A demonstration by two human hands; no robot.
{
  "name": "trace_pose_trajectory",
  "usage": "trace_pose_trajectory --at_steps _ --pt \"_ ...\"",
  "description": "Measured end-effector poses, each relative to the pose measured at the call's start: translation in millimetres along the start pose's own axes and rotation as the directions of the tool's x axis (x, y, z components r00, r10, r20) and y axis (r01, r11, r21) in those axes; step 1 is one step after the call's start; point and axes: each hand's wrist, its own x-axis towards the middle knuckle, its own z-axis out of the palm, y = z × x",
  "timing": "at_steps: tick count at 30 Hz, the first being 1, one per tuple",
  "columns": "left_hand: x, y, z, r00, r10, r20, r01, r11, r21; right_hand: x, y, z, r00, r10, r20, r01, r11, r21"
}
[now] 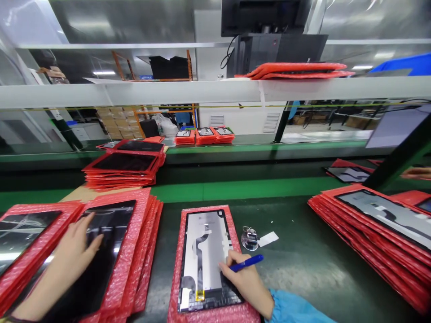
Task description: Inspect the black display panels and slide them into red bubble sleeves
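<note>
My right hand (244, 273) grips a blue pen (247, 262) over a tablet screen panel (215, 251) that lies with its silver back up. A dark flex cable (199, 255) runs down that back, with a yellow tab near its lower end. Under the panel is a red bubble-wrap sleeve (232, 224). On the left, my left hand (76, 249) rests with fingers spread on a glossy black screen panel (107, 237), which tops a stack of red bubble-wrap sleeves (148, 251). Whether the pen tip touches the panel is hidden by my fingers.
A round metal tally counter (249, 238) and a white paper slip (268, 238) lie right of the panel. Stacks of sleeved panels stand at the right (373, 229) and back left (124, 168). A green-black post (400, 157) slants at right; beyond it another person's hand (417, 173) shows.
</note>
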Motion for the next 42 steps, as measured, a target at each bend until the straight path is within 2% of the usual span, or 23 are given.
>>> trace_pose_trajectory --at_steps 3,4,5,6,7,8,9,11,15,19,25,28,30,35,37,39,42 --pt "-28.2 44.6 21.1 0.991 0.096 0.097 -0.081 0.985 -0.152 0.4 -1.8 1.6 1.000 -0.016 0.020 0.017 1.000 -0.024" --pt "-37.7 59.3 28.9 0.985 0.071 0.156 -0.016 0.943 -0.331 0.3 -1.7 2.0 0.999 -0.022 0.025 0.023 0.999 -0.031" --pt "-46.5 72.8 36.8 0.973 0.063 0.223 0.059 0.863 -0.502 0.2 -1.3 2.4 0.999 -0.026 0.029 0.027 0.999 -0.035" --pt "-54.1 84.7 44.7 0.945 0.043 0.323 0.182 0.752 -0.633 0.1 -0.8 2.6 0.999 -0.029 0.031 0.030 0.999 -0.036" --pt "-60.5 94.6 52.4 0.899 0.012 0.437 0.334 0.626 -0.704 -0.1 -0.2 2.8 0.999 -0.028 0.030 0.029 0.999 -0.033" --pt "-65.6 102.7 59.7 0.843 -0.010 0.539 0.465 0.518 -0.718 -0.3 0.6 2.9 0.999 -0.026 0.025 0.026 0.999 -0.026" --pt "-69.7 108.9 66.2 0.790 -0.019 0.613 0.555 0.448 -0.701 -0.5 1.4 3.1 1.000 -0.021 0.019 0.021 1.000 -0.014" --pt "-75.3 117.0 76.1 0.705 -0.030 0.708 0.667 0.369 -0.648 -0.6 3.7 3.4 1.000 -0.007 0.003 0.007 1.000 0.024" --pt "-77.8 122.5 82.7 0.598 -0.066 0.799 0.782 0.266 -0.564 0.4 10.0 4.8 0.997 0.056 -0.046 -0.048 0.984 0.171" --pt "-69.6 128.0 81.3 0.537 -0.118 0.835 0.838 0.187 -0.513 2.7 12.7 5.0 0.992 0.124 -0.037 -0.102 0.928 0.358" --pt "-69.0 164.3 90.7 0.535 0.080 0.841 0.823 0.174 -0.540 4.8 7.9 0.8 0.991 0.131 0.028 -0.126 0.839 0.530" --pt "-75.6 178.4 97.7 0.581 0.060 0.812 0.795 0.170 -0.582 3.5 6.2 -3.9 0.992 0.119 0.030 -0.115 0.813 0.570" --pt "-78.1 180.3 96.9 0.620 0.036 0.784 0.770 0.160 -0.617 2.0 6.2 -10.4 0.993 0.114 -0.009 -0.087 0.801 0.592" --pt "-75.5 169.5 72.7 0.718 -0.031 0.695 0.689 0.174 -0.704 2.0 4.1 -36.7 0.980 0.100 -0.174 0.042 0.744 0.667" --pt "-74.2 166.4 60.1 0.753 -0.078 0.653 0.654 0.194 -0.731 3.6 -2.4 -46.4 0.976 0.102 -0.194 0.063 0.718 0.693" --pt "-73.4 166.8 49.0 0.779 -0.114 0.617 0.626 0.199 -0.753 4.4 -13.3 -53.6 0.982 0.115 -0.150 0.026 0.703 0.710" --pt "-71.9 173.1 35.4 0.791 -0.173 0.587 0.610 0.168 -0.774 2.5 -35.0 -60.6 0.996 0.088 -0.025 -0.043 0.690 0.723"
